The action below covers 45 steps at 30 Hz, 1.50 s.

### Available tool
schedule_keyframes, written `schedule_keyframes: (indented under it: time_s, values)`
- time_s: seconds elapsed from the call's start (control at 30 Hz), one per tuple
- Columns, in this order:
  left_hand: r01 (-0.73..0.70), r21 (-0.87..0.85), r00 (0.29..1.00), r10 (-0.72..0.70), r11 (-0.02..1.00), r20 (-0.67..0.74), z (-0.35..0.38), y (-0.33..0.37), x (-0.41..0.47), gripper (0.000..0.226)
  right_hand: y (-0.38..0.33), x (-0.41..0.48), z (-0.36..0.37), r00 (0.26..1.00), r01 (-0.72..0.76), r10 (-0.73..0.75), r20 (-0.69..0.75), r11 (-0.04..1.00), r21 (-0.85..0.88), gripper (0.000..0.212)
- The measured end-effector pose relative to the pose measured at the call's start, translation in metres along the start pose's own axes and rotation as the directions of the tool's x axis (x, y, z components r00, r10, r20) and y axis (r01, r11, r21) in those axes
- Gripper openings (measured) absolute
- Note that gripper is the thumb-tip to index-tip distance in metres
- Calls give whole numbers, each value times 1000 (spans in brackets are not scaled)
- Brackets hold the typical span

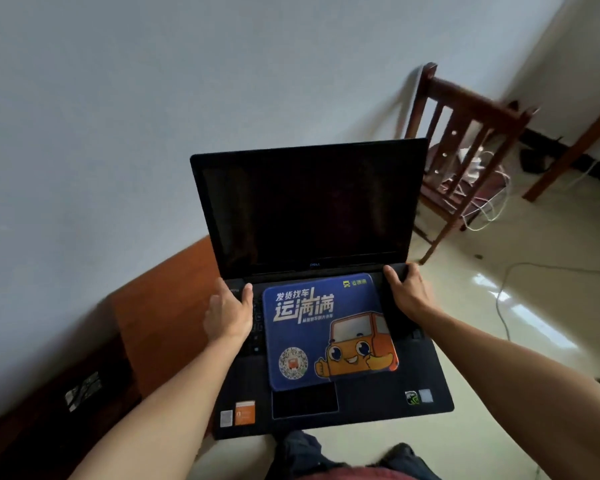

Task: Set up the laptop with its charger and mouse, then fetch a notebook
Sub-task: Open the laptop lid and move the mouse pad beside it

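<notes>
— What is the laptop point(312, 289) made of, as far as you can see?

— A matte black shell, flat and rectangular, lid raised to a dark, glossy screen. Small stickers sit on the palm rest at both lower corners, one of them orange. A soft blue mouse pad point(329, 330) with rounded corners lies on the keyboard, printed with white lettering, an orange cartoon truck and a round code patch. It covers most of the keys and overlaps the top of the touchpad.

— And the room?

— A pale, plain wall, a shiny cream floor point(520, 306) that throws back light, and a reddish-brown wooden worktop point(167, 313) low at the left. A slatted wooden chair point(465, 150) stands at the right with white cables point(489, 202) looped beneath it; another cable trails over the floor.

— Where is the laptop, then?

— In the air, in front of the person, above the floor beside the worktop's edge, dark trousers and a shoe below it.

— The hands?

— Both arms are stretched forward. The left hand point(229, 310) has its grip closed on the left edge of the base near the hinge, thumb on top. The right hand point(407, 289) clasps the right edge near the hinge, fingers spread over the deck.
</notes>
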State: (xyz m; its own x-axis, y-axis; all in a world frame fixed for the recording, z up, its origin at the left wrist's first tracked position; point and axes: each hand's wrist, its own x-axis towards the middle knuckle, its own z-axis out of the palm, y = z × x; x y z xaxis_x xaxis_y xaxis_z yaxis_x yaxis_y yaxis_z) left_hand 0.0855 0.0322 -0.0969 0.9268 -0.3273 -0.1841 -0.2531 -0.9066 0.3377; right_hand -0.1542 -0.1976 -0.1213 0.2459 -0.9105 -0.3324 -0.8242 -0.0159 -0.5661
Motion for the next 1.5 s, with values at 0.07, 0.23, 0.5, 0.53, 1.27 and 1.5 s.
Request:
schedule_keyframes:
  time_s: [0.07, 0.23, 0.5, 0.53, 1.27, 1.5]
  values:
    - [-77, 58, 996, 74, 995, 47, 14, 40, -18, 65, 36, 6, -35, 999, -42, 42, -15, 998, -39, 58]
    - [-205, 143, 973, 186, 968, 138, 53, 134, -67, 60, 122, 17, -112, 986, -149, 141, -85, 984, -95, 63]
    - [-462, 164, 867, 406, 872, 288, 98, 291, -133, 70, 236, 38, -214, 919, -336, 314, -240, 940, -57, 64]
    - [-482, 151, 853, 423, 863, 304, 103, 310, -138, 70, 247, 43, -224, 907, -359, 338, -251, 932, -42, 65]
    - [-847, 20, 464, 720, 531, 516, 277, 773, -155, 77, 400, 242, -460, 602, -685, 717, -352, 690, 234, 73]
    - [-859, -38, 417, 742, 511, 525, 353, 921, -199, 71, 486, 340, -548, 571, -697, 746, -342, 661, 279, 71]
